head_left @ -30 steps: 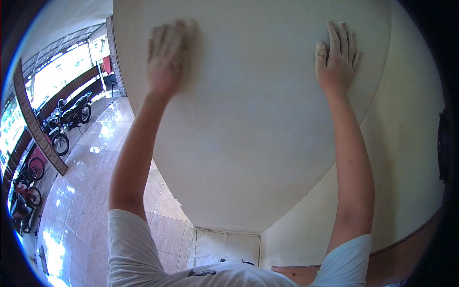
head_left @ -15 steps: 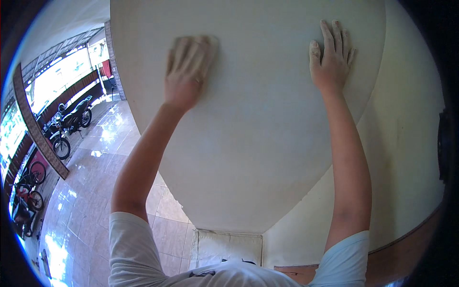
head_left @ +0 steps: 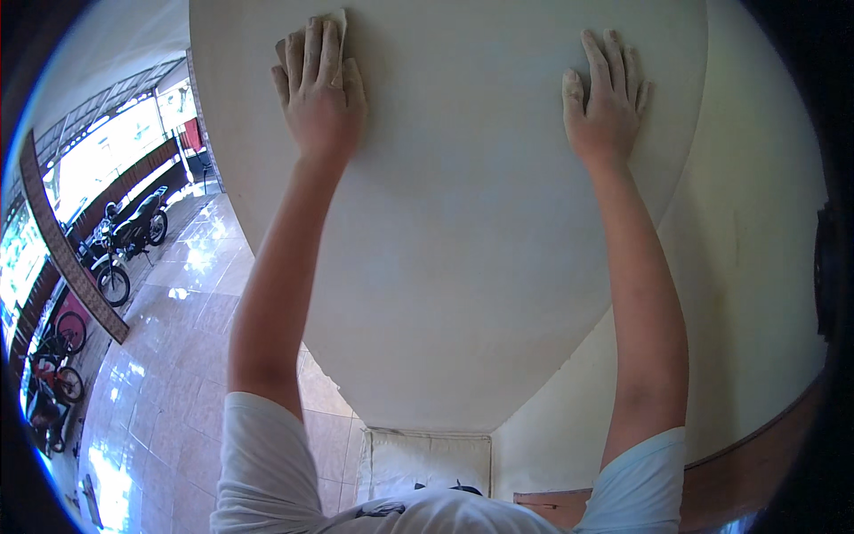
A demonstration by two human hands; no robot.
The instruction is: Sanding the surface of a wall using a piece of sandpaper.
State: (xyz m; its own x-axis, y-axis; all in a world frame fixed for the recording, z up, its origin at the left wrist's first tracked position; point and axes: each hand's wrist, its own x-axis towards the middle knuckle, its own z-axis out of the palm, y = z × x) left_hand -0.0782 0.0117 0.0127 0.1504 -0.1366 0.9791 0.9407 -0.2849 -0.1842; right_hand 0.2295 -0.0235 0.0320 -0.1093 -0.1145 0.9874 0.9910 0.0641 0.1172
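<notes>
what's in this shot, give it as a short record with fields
surface: large pale board, upright in front of the person
left hand: left hand flat on the board, pressing a small pale sheet that shows past the fingertips
right hand: right hand flat on the bare board, fingers spread, holding nothing
floor: glossy tiled floor at left
background: motorcycle parked farther left

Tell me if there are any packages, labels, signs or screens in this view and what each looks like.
None show in the head view. The left hand presses a small pale sheet flat on a large pale board; the right hand lies flat on the same board. Motorbikes stand far left.
</notes>
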